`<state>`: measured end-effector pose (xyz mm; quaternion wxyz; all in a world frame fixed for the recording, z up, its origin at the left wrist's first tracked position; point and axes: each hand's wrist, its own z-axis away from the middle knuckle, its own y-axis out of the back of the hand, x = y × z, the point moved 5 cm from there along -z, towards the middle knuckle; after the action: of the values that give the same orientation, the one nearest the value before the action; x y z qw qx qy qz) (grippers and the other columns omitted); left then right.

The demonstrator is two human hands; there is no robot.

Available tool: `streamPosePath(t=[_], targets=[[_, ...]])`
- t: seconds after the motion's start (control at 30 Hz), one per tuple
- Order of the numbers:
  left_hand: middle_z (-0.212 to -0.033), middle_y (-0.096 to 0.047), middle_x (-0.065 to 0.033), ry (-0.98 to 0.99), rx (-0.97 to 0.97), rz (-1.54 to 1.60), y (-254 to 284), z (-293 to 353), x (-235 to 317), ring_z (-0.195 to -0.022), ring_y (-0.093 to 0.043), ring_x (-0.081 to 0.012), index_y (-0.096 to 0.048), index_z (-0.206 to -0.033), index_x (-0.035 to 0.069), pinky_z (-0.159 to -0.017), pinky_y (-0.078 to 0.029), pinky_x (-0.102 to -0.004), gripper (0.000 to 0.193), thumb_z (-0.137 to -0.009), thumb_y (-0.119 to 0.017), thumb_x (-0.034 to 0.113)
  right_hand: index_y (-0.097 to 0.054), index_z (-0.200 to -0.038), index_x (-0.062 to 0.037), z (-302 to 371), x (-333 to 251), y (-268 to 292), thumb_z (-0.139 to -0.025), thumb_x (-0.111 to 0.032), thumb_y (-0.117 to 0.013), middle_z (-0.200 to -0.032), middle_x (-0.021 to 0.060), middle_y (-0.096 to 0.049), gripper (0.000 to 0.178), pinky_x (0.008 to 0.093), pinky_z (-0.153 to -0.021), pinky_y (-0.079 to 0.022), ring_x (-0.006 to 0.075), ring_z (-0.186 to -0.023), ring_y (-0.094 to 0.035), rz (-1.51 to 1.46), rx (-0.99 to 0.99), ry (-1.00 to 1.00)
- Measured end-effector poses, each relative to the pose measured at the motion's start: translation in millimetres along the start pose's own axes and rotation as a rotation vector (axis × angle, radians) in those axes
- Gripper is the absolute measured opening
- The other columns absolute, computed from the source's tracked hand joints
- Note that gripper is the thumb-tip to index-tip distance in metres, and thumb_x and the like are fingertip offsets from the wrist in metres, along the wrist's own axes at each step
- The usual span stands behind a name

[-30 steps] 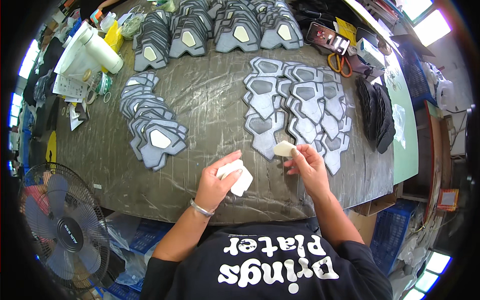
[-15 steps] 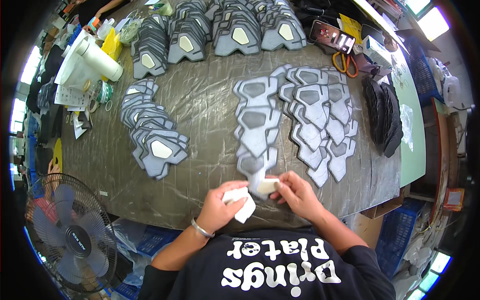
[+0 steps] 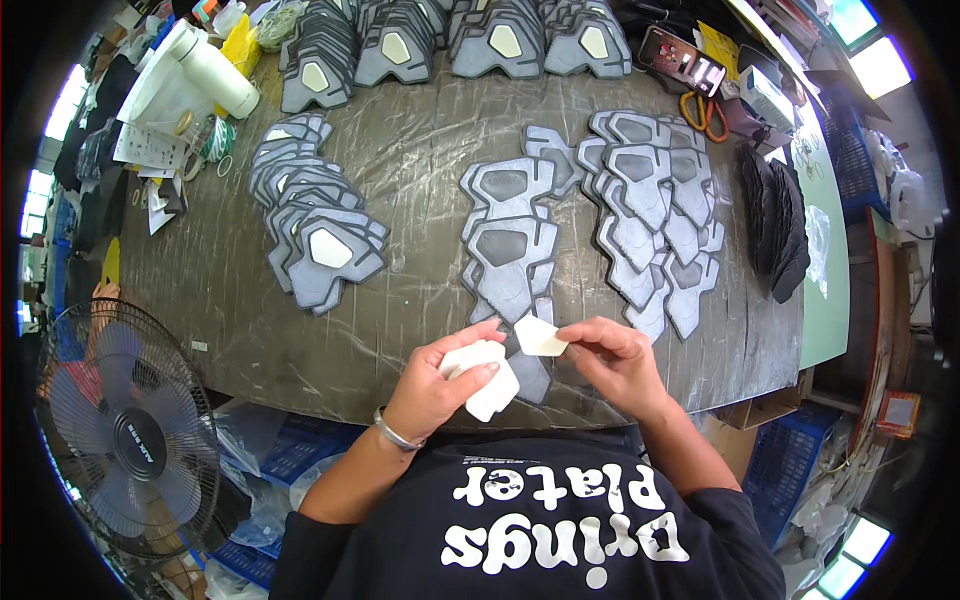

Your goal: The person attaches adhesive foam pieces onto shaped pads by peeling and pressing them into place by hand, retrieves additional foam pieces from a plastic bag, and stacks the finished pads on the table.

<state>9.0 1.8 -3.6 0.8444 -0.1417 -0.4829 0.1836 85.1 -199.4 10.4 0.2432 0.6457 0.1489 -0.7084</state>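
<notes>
My left hand point(image 3: 430, 385) is closed around a small stack of white pads point(image 3: 492, 395). Between the thumb and fingers of my right hand point(image 3: 622, 365) is a single white five-sided pad point(image 3: 540, 338), held by its right edge. It hovers over the nearest grey shaped piece point(image 3: 530, 378), which the pad and my hands partly cover. Beyond it, a column of overlapping grey pieces point(image 3: 503, 245) with dark recessed centres runs away from me. At the left lies a fanned pile of similar pieces point(image 3: 318, 262), its top one bearing a white pad point(image 3: 331, 248).
Another overlapping group of grey pieces point(image 3: 637, 190) lies to the right, beside black pieces point(image 3: 775, 225). Padded stacks point(image 3: 395, 60) line the far side. A phone point(image 3: 682, 60), orange-handled scissors point(image 3: 705, 117) and a white bottle point(image 3: 215, 75) stand around. A fan point(image 3: 135, 440) is at lower left.
The single pad in my right hand has lifted slightly and turned so its flat face shows. My left hand still grips the stack. The whole view has shifted a little.
</notes>
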Motion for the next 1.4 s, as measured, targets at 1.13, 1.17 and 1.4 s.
streamPosePath(t=[1.13, 1.17, 1.4], targets=[[-0.131, -0.056, -0.0119, -0.398, -0.084, -0.839, 24.4, -59.3, 51.0, -0.112, -0.060, -0.0298, -0.062, -0.117, 0.003, -0.091, -0.049, -0.0340, 0.046, -0.071, -0.066, 0.001, -0.063, -0.081, 0.0056, -123.7, 16.3, -7.1, -0.090, -0.020, -0.067, -0.060, -0.0027, -0.054, 0.027, 0.0224, -0.045, -0.031, 0.0021, -0.054, -0.040, 0.286, -0.039, -0.402], [-0.131, -0.056, -0.0118, -0.410, -0.088, -0.846, 24.4, -59.5, 51.0, -0.112, -0.060, -0.0299, -0.062, -0.117, 0.003, -0.091, -0.049, -0.0342, 0.046, -0.071, -0.066, 0.001, -0.063, -0.081, 0.0056, -124.1, 17.5, -6.6, -0.090, -0.020, -0.067, -0.060, -0.0027, -0.054, 0.027, 0.0224, -0.045, -0.031, 0.0021, -0.054, -0.040, 0.288, -0.041, -0.403], [-0.131, -0.055, -0.0121, -0.435, -0.099, -0.879, 23.3, -59.4, 51.2, -0.110, -0.060, -0.0305, -0.061, -0.118, 0.002, -0.089, -0.050, -0.0349, 0.048, -0.070, -0.067, 0.002, -0.063, -0.079, 0.0032, -125.1, 19.2, -6.4, -0.088, -0.020, -0.068, -0.059, -0.0029, -0.056, 0.025, 0.0210, -0.045, -0.034, 0.0020, -0.052, -0.045, 0.322, -0.025, -0.419]])
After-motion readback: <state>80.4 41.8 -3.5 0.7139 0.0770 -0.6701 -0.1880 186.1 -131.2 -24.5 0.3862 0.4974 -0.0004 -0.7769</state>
